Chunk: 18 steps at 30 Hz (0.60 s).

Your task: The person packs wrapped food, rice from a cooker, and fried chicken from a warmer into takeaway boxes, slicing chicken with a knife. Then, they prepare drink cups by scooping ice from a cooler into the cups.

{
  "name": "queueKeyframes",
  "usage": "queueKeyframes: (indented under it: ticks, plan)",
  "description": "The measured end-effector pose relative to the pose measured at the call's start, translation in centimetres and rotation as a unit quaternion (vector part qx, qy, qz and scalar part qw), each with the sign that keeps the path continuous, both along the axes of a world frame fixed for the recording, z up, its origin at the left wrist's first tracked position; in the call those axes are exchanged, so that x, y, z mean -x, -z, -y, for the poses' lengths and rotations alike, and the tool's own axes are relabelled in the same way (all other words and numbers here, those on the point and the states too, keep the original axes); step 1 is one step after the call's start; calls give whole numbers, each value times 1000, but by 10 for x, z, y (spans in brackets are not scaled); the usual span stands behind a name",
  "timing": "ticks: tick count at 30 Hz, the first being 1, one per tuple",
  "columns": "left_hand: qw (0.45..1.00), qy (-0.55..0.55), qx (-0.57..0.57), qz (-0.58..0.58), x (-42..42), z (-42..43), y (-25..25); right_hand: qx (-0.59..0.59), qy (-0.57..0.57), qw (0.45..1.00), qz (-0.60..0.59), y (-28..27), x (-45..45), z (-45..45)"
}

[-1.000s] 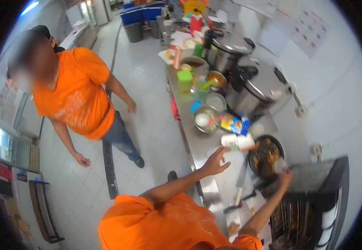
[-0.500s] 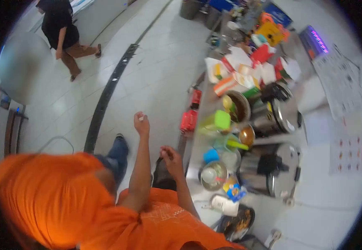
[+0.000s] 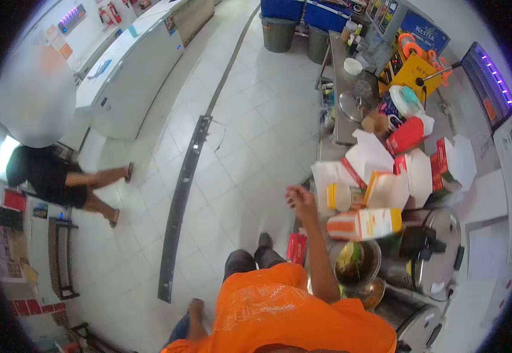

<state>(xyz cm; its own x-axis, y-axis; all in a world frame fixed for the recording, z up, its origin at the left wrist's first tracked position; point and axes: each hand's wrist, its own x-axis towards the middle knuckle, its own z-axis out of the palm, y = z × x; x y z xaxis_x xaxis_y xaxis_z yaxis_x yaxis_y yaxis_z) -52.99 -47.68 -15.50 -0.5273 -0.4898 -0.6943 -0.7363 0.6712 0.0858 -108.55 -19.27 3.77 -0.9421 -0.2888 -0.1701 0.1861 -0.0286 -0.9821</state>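
Observation:
My right hand (image 3: 300,200) reaches forward beside the counter, fingers loosely bent and apart, with nothing seen in them. Just right of it stand a yellow-and-white tub (image 3: 339,196) and an orange-and-white carton (image 3: 365,224). Below the hand, a red packet (image 3: 296,247) is at the counter's side. Right of my forearm sits a pot of dark contents (image 3: 357,263) with a ladle-like utensil in it. My left hand (image 3: 196,307) hangs low at my left side, blurred, its fingers not clear, near a bit of blue jeans.
Open red-and-white food boxes (image 3: 369,157) crowd the counter. Steel lidded cookers (image 3: 438,250) stand along the wall. A person in black (image 3: 44,176) walks at the left. A dark strip (image 3: 185,200) runs along the floor; bins (image 3: 277,34) stand at the back.
My view has turned and moved forward along the counter. My right hand has extended toward the boxes, while my left hand has dropped to my side. The person in orange beside me is mostly out of view.

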Motion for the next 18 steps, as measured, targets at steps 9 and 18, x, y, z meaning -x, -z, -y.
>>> queueKeyframes:
  ticks: [9,18]
  plan:
    - [848,-387,-347,-101,455,17,5,0,-53,998,-34,-23,345,77]
    - [716,-482,-490,121,918,128,-27,-75,-37,995,-54,-13,654,94]
